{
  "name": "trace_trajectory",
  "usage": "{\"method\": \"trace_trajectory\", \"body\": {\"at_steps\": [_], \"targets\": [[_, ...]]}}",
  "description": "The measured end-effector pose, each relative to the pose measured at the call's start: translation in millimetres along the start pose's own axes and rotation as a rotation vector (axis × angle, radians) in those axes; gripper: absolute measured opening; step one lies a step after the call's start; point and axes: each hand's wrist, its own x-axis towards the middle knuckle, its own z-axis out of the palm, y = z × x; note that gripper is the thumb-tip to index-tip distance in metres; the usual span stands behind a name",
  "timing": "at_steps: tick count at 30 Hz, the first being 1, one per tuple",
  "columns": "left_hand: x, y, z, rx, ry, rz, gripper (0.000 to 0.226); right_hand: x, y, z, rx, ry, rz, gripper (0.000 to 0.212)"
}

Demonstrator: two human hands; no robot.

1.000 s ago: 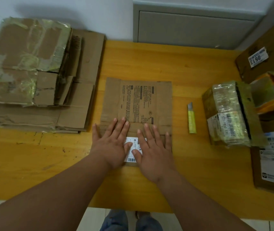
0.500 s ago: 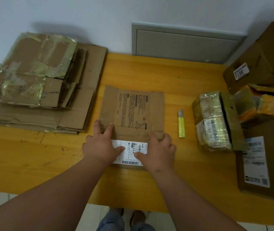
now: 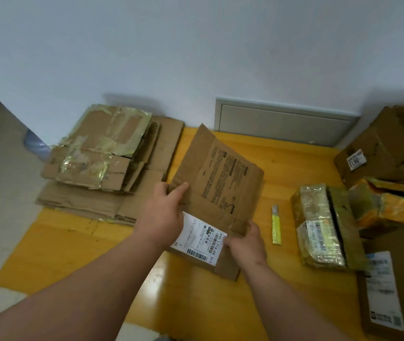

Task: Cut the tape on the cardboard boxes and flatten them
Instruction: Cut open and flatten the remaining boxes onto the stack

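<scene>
At the table's (image 3: 73, 254) left edge I see the stack (image 3: 105, 166) of flattened boxes, with taped sheets on top. Mid-table, toward the front edge, my left hand (image 3: 163, 215) grips the flat box (image 3: 220, 183) at its left side, fingers curled round the edge, while my right hand (image 3: 246, 244) pinches its near right corner, holding it tilted above the table. Right of that lies the cutter (image 3: 276, 225), then a taped box (image 3: 321, 225), with more boxes (image 3: 382, 153) crowding the right edge.
</scene>
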Motion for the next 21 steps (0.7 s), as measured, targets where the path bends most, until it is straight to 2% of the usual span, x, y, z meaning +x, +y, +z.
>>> {"method": "trace_trajectory", "body": {"at_steps": [5, 9, 12, 16, 18, 21], "targets": [[25, -24, -45, 0.026, 0.156, 0.040, 0.055, -6, -50, 21, 0.177, -0.124, -0.138, 0.097], [51, -70, -80, 0.015, 0.258, -0.014, 0.054, -5, -98, 49, 0.160, -0.158, -0.294, 0.094], [73, -113, -106, 0.067, 0.243, -0.104, 0.059, -4, -135, 86, 0.081, -0.166, -0.376, 0.087], [104, -171, -141, 0.172, 0.200, -0.158, 0.084, -2, -184, 145, -0.080, -0.145, -0.442, 0.081], [120, -196, -153, 0.224, 0.182, -0.157, 0.093, 2, -202, 172, -0.149, -0.129, -0.479, 0.082], [145, -227, -158, 0.292, 0.134, -0.182, 0.094, 10, -220, 204, -0.244, -0.093, -0.501, 0.088]]}}
